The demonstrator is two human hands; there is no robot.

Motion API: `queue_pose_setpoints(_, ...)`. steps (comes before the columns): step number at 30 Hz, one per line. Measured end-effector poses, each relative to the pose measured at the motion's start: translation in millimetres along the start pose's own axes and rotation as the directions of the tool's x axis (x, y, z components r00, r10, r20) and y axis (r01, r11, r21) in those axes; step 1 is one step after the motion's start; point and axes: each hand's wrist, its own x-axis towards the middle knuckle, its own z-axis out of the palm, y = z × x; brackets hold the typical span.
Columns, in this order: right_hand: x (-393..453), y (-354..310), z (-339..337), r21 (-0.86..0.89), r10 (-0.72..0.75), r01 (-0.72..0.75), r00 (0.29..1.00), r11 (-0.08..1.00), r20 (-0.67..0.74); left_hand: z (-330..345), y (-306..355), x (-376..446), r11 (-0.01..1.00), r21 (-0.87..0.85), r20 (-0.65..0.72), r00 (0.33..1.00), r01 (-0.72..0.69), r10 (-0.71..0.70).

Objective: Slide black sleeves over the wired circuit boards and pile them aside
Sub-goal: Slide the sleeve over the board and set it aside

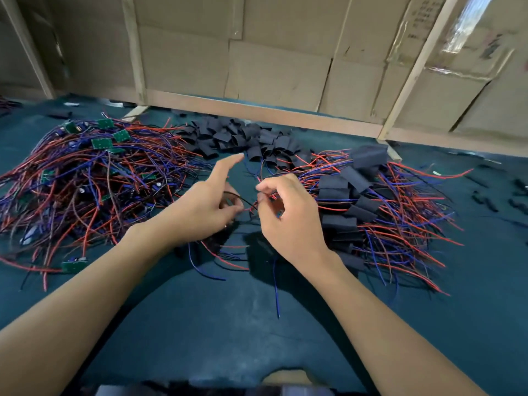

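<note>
Faint unreadable print on cardboard.

The table carried three heaps: bare wired circuit boards at the left, loose sleeves behind centre toward the cardboard wall, and sleeved boards piled at the right. Both hands sat between the left and right heaps, in front of the loose sleeves, the left hand just beside the right hand, with a few wires running between them. More stray wires trailed toward the near edge below the hands, and small scattered bits lay at far right, apart from the piles.
</note>
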Motion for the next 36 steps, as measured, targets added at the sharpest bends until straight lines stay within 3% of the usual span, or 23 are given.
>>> queue_pose_setpoints(3, -3.0, -2.7, -1.0, 0.145, 0.121, -0.122, 0.993, 0.982, 0.013, -14.1, 23.3, 21.0, 0.994, -0.103, -0.25, 0.968, -0.036, 0.01)
queue_pose_setpoints(5, -5.2, -2.2, 2.9, 0.225, 0.189, -0.194, 0.981, 0.955, 0.043, -31.4, 44.0, 40.0, 0.987, -0.13, -0.304, 0.951, -0.094, 0.051)
queue_pose_setpoints(9, -5.6, -10.3, 8.1, 0.331, 0.386, -0.439, 0.897, 0.835, 0.216, -62.8, 80.9, 72.4, 0.987, -0.114, -0.051, 0.993, -0.11, 0.104)
queue_pose_setpoints(12, -1.0, -11.1, 3.1, 0.482, 0.407, -0.525, 0.85, 0.701, 0.335, -56.1, 89.7, 83.3, 0.98, -0.196, 0.126, 0.99, -0.039, 0.065)
queue_pose_setpoints(16, 6.1, -10.9, 1.3, 0.607, 0.466, -0.534, 0.838, 0.589, 0.285, -24.8, 78.2, 91.4, 0.978, -0.208, 0.217, 0.974, -0.027, 0.073)
queue_pose_setpoints(20, 11.6, -13.7, -5.4, 0.688, 0.497, -0.543, 0.816, 0.482, 0.296, -13.5, 46.0, 106.7, 0.968, -0.252, 0.129, 0.991, -0.002, 0.035)
queue_pose_setpoints(21, 12.4, -15.9, -7.0, 0.709, 0.499, -0.548, 0.808, 0.445, 0.311, -12.5, 31.3, 110.6, 0.978, -0.206, 0.079, 0.997, 0.022, -0.006)
queue_pose_setpoints(24, 15.8, -22.8, -9.5, 0.787, 0.521, -0.566, 0.762, 0.246, 0.385, -11.6, -23.2, 118.1, 0.96, 0.215, -0.092, 0.983, 0.178, -0.161)
queue_pose_setpoints(26, 16.1, -26.3, -12.8, 0.798, 0.512, -0.592, 0.723, 0.112, 0.464, -9.6, -52.6, 118.2, 0.908, 0.297, -0.109, 0.955, 0.295, -0.274)
queue_pose_setpoints(31, 7.0, -31.7, -15.8, 0.702, 0.495, -0.71, 0.632, 0.061, 0.596, -8.2, -78.6, 135.2, 0.836, 0.304, -0.221, 0.887, 0.457, -0.405)
queue_pose_setpoints(36, 4.1, -26.3, -13.8, 0.736, 0.495, -0.677, 0.634, -0.015, 0.594, -5.9, -73.8, 156.3, 0.694, 0.528, -0.194, 0.865, 0.489, -0.462)
